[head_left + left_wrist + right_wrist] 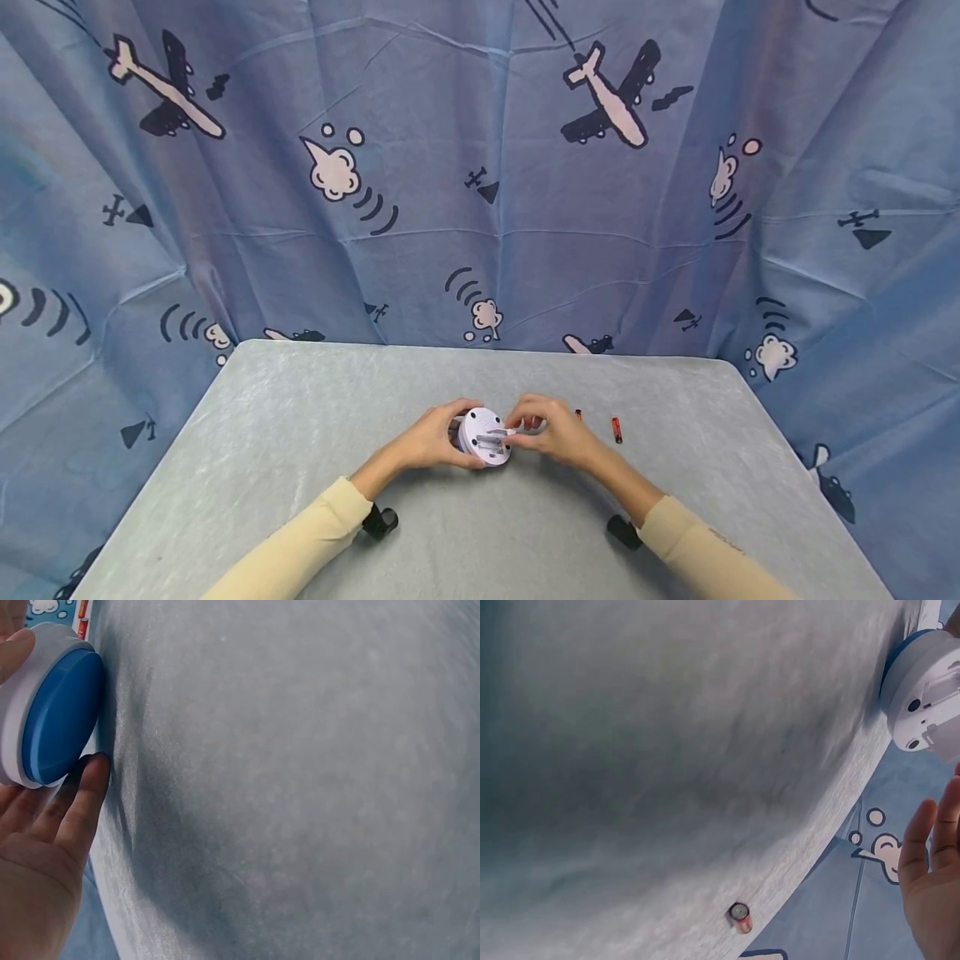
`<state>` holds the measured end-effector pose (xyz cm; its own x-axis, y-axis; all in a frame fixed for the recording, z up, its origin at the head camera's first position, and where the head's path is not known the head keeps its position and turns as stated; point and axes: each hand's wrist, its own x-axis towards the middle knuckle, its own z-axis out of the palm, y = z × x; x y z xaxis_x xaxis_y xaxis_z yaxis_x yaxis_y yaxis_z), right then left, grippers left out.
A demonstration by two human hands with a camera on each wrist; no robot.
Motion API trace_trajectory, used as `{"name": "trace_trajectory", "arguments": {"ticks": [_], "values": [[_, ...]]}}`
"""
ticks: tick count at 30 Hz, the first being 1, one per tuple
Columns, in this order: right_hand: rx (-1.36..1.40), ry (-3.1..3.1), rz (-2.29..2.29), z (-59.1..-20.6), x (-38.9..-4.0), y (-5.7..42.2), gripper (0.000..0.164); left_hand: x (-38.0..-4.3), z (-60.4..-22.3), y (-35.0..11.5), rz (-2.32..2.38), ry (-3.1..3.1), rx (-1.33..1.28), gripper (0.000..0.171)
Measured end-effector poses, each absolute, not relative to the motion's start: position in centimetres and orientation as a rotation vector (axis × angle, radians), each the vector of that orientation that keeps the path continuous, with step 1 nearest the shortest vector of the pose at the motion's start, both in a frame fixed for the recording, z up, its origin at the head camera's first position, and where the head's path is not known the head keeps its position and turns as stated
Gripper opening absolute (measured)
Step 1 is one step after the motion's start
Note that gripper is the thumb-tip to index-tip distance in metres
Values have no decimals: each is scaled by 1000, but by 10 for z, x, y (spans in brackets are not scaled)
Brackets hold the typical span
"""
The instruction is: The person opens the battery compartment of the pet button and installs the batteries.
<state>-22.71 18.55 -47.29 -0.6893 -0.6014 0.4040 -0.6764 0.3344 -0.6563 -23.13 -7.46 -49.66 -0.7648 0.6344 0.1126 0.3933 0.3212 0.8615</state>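
Note:
My left hand (431, 437) grips a round white device (473, 427) by its rim, its underside turned up toward the head camera. A battery compartment (489, 442) with metal parts and several dark feet show on that underside. The left wrist view shows the device's blue domed side (64, 716). With thumb and fingers, my right hand (553, 427) pinches a small white battery cover (510, 432) at the compartment's edge. That cover is partly hidden by the fingers. In the right wrist view, the device's white base (904, 712) is cut off by the frame's edge.
Two red-and-black batteries lie beyond the right hand: one battery (617, 430) in plain sight, another battery (578, 414) partly hidden. The grey table (315, 400) ends at a blue patterned curtain (420, 208). Dark wrist straps (380, 522) sit under both forearms.

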Motion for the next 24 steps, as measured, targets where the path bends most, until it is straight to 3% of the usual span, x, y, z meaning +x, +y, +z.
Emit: {"name": "trace_trajectory", "arguments": {"ticks": [12, 24], "values": [[1083, -2560, 1313, -458, -212, 205, 19, -230, -497, -74, 1494, 2291, 910, 84], [1157, -2497, 1245, -477, -213, 248, 18, -229, -497, -75, 1448, 2323, 909, 85]]}}
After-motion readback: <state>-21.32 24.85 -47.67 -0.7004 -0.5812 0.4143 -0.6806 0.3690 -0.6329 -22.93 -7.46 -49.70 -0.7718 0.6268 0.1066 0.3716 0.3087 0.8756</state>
